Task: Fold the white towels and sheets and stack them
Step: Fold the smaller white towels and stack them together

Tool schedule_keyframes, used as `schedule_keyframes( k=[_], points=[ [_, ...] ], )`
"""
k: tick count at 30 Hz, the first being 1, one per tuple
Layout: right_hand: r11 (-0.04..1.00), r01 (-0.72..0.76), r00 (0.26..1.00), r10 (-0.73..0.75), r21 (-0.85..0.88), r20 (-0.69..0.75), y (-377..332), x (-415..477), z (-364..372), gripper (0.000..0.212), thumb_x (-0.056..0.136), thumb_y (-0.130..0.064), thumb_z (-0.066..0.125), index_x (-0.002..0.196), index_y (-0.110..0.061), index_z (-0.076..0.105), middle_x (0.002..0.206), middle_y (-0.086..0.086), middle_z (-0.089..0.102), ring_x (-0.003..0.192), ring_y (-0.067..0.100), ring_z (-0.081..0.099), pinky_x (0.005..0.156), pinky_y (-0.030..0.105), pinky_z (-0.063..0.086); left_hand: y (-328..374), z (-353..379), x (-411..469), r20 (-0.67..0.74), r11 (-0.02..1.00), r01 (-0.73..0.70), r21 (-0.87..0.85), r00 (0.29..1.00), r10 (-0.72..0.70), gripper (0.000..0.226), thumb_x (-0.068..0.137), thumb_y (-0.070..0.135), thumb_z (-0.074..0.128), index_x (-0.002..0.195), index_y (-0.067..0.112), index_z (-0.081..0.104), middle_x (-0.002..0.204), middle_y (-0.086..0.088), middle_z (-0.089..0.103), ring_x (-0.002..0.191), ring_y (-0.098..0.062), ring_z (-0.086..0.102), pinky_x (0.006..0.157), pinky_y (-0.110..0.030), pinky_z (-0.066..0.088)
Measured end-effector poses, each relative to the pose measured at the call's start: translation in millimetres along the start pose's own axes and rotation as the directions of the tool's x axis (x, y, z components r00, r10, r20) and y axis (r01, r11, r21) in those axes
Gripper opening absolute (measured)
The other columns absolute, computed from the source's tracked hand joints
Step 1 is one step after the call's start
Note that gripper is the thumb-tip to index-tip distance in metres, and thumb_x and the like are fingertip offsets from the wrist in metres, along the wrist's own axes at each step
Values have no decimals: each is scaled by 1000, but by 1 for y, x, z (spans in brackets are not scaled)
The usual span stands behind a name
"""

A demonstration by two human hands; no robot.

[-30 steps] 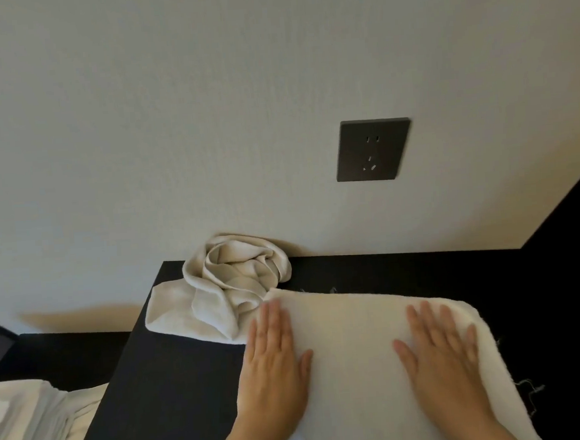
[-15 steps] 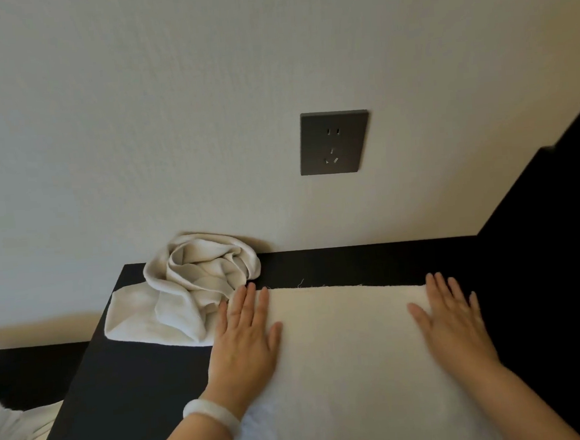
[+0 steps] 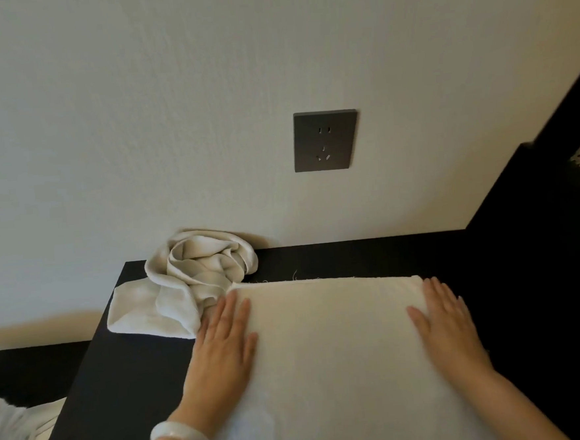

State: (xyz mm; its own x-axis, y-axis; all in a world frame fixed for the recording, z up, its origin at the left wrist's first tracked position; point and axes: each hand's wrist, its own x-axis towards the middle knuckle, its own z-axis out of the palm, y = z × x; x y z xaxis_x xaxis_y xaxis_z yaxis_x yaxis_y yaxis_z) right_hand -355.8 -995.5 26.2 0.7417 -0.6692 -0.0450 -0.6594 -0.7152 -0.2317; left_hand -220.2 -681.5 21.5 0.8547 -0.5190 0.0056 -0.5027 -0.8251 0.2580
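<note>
A white towel point(image 3: 335, 347) lies spread flat on the black table point(image 3: 121, 386), its far edge straight and close to the wall. My left hand point(image 3: 225, 348) presses flat on the towel's left edge with straight fingers. My right hand point(image 3: 447, 325) presses flat on its right edge near the far right corner. A crumpled off-white towel point(image 3: 189, 278) sits bunched at the table's far left corner, touching the flat towel beside my left fingers.
A stack of white linen point(image 3: 12, 438) lies low at the left, beyond the table's edge. A dark wall socket point(image 3: 326, 140) is on the white wall behind the table. A tall black panel point(image 3: 539, 219) closes off the right side.
My hands have slid apart from the towel's middle to its left and right edges, flattening it. The towel's far edge now lies straight.
</note>
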Motion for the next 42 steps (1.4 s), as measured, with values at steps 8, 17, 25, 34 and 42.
schedule_keyframes(
  k=[8,17,25,34,42],
  points=[
    [843,-380,925,336,381,178,12,-32,-24,36,85,-16,74,117,-6,59,101,9,62,87,24,58,73,33,45,2,-11,-30,-28,786,388,-481,890,-456,33,84,19,73,112,16,57,98,4,52,90,-17,53,77,-31,46],
    [727,-402,914,284,557,289,16,-47,-44,20,83,-15,78,85,-3,62,84,16,66,78,32,63,65,37,51,0,-24,-46,60,704,483,-521,843,-534,15,86,24,71,84,25,56,80,3,63,71,-13,60,57,-24,44],
    [554,-447,889,193,702,415,21,-58,-55,21,93,-24,66,86,-5,72,87,15,74,85,33,67,74,40,51,9,-33,-58,91,809,498,-312,863,-496,26,87,40,71,84,20,54,91,3,49,72,-11,53,57,-21,37],
    [586,-408,901,135,701,411,22,-64,-53,11,86,-17,75,96,-13,72,91,8,75,90,29,70,81,42,55,7,-35,-58,139,802,514,-304,857,-497,15,94,31,62,89,17,59,92,1,56,77,-14,56,71,-30,50],
    [633,-391,909,151,668,389,30,-61,-49,16,82,-7,77,93,-17,70,88,5,74,83,24,70,65,31,53,15,-35,-56,137,877,460,-138,886,-443,19,95,33,60,97,15,57,97,0,50,83,-16,54,73,-26,44]
  ],
)
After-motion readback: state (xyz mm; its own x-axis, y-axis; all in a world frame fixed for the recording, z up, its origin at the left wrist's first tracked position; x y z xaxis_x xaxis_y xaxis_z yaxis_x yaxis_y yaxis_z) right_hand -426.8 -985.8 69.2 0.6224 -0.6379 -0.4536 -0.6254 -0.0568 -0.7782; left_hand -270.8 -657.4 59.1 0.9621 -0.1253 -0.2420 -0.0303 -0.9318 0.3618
